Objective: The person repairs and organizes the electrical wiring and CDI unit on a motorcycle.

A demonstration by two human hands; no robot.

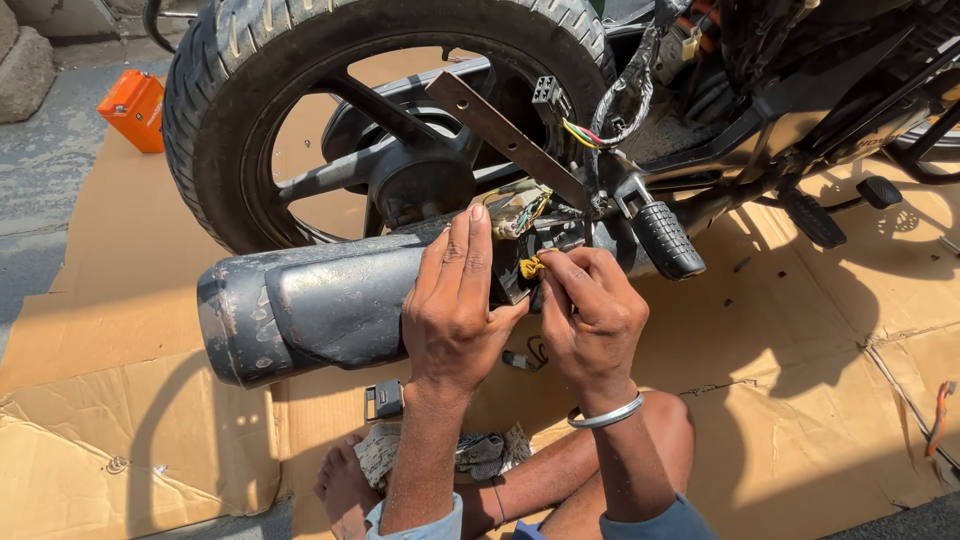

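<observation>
The right hand (592, 315) had its thumb and forefinger pinched on a small yellow piece (531, 267), which sat at the end of a black connector block (512, 270) just above the exhaust. The other right fingers were curled in beside the pinch. The left hand (452, 310) lay flat against the exhaust (310, 310), fingers straight and pressed together, pointing up, with the thumb hooked round the lower edge of the block; whether it gripped or only steadied the block could not be told. A bundle of coloured wires (525, 208) ran up from the block toward the frame. A silver bangle (606, 414) circled the right wrist. Just right of the hands a ribbed black footpeg (665, 240) stuck out, and a flat rusty bar (505, 135) slanted up across the wheel. The rear tyre (215, 110) stood behind the exhaust, with a loose grey plug (548, 98) hanging on wires near its rim. Below the hands, on the cardboard (800, 400), lay a small black clip (384, 400) and a crumpled rag (480, 450), near the person's bare foot (342, 485). An orange box (133, 108) stood well apart at the upper left, at the edge of the cardboard.
</observation>
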